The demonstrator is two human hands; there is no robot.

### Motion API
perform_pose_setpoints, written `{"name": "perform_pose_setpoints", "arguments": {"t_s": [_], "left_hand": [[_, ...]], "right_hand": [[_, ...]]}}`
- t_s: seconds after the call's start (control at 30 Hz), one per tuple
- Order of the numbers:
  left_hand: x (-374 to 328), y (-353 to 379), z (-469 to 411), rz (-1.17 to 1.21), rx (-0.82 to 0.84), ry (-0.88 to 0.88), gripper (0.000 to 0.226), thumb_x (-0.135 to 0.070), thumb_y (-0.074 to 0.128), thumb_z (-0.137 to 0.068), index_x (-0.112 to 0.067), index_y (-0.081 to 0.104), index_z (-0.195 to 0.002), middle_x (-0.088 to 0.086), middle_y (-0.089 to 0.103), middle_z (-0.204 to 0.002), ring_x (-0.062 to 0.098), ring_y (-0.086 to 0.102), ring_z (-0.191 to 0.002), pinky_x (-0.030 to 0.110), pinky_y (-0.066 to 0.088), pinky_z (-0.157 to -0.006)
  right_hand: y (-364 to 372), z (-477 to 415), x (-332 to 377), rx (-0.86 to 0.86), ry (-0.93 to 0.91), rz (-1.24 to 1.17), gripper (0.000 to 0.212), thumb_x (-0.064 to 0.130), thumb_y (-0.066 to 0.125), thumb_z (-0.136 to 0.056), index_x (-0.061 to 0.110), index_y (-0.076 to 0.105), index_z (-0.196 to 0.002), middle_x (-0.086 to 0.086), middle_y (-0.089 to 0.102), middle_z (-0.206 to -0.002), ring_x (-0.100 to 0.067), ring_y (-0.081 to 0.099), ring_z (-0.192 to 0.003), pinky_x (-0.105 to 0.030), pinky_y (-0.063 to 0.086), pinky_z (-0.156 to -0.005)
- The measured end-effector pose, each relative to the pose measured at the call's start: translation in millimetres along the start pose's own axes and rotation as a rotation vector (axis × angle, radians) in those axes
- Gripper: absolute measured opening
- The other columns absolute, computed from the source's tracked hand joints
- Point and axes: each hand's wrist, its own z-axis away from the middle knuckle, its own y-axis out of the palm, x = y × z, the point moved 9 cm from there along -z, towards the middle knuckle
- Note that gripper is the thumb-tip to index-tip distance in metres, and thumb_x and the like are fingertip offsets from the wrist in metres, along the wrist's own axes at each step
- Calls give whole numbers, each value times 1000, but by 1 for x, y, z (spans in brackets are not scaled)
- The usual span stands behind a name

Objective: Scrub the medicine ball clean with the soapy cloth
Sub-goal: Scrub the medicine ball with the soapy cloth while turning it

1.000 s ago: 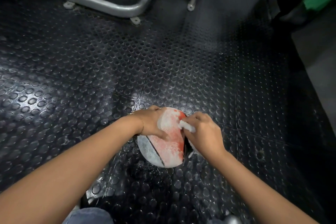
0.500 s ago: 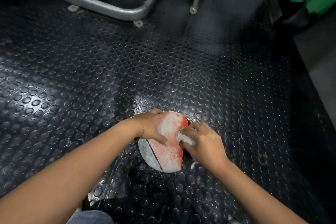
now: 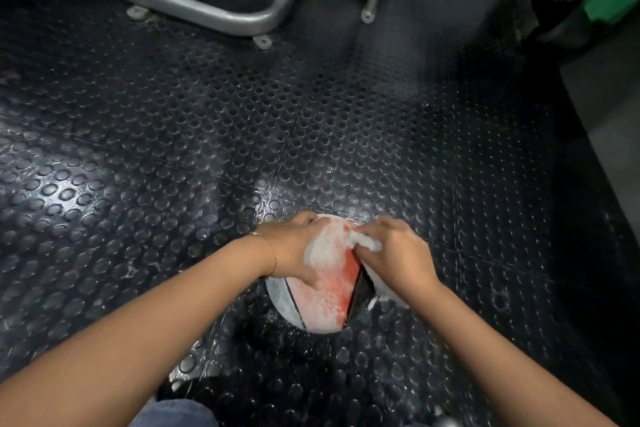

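We find the ball [image 3: 320, 300] on the floor [image 3: 173, 149], central and close before us. Our left hand [image 3: 294, 250] lies on its upper left side; our right hand [image 3: 398, 258] is on its upper right, holding the cloth [image 3: 365, 242] against it. The machine frame [image 3: 214, 12] stands on the floor well behind the ball, to the left.

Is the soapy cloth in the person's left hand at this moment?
No, the right hand grips the white cloth against the medicine ball, while the left hand rests bare on the ball's foamy side.
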Motion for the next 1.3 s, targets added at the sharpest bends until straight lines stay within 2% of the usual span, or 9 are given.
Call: {"name": "perform_pose_setpoints", "arguments": {"t_s": [0.13,0.23,0.37,0.5,0.67,0.87,1.03,1.2,1.3], "left_hand": [[-5,7,7,-33,-18,30,114,-57,71,-71,-30,-6,-150,-12,-6,-156,20,40,-129,31,46,-94],[-4,8,9,9,1,67,111,-51,72,-73,-30,-5,-150,-13,-5,-155,19,40,-127,28,45,-93],[18,14,5,266,32,8,107,-50,71,-75,-29,-2,-150,-13,-4,-155,16,21,-140,31,27,-113],[24,23,6,347,58,-17,116,-49,74,-72,-25,-7,-151,-7,-1,-157,16,10,-143,32,14,-116],[18,23,10,304,16,-11,117,-51,76,-69,-27,-3,-150,-5,-2,-157,19,15,-143,32,20,-117],[24,29,17,328,15,-8,119,-48,80,-66,-31,-3,-150,-12,-8,-156,15,16,-142,30,23,-113],[18,27,15,309,20,12,118,-48,78,-68,-28,-2,-151,-13,-7,-156,15,20,-140,26,25,-110],[22,28,15,324,22,10,118,-49,79,-65,-31,-2,-150,-14,-5,-156,16,21,-140,30,28,-113],[15,29,14,262,6,32,118,-52,77,-66,-28,-2,-150,-14,-5,-155,15,22,-140,28,28,-112]], "right_hand": [[3,-7,-13,28,94,-20,20,30,56,-87,32,65,-106,-1,57,-119,-22,57,-104,-36,50,-81],[7,1,-11,41,75,-14,21,31,54,-88,34,64,-106,5,57,-113,-18,56,-101,-31,47,-77],[6,2,-10,31,52,-20,20,31,54,-88,32,64,-105,4,57,-109,-17,57,-97,-29,46,-72],[8,2,-14,56,85,-73,24,31,56,-87,29,64,-109,2,59,-110,-17,58,-93,-29,47,-72],[10,-5,-27,85,170,-72,19,30,57,-86,25,66,-102,-2,61,-113,-20,62,-84,-32,50,-72],[12,13,-13,143,86,-75,19,30,56,-88,30,66,-103,2,61,-112,-20,56,-107,-34,46,-80],[10,0,-14,125,111,-53,17,30,55,-86,30,67,-98,2,61,-111,-18,60,-97,-34,52,-77],[10,15,0,139,13,-79,20,32,55,-87,35,65,-105,21,46,-109,0,52,-79,-25,49,-74],[8,4,-7,128,45,-60,21,30,54,-87,33,65,-105,7,58,-116,-12,61,-83,-32,55,-71]]}}
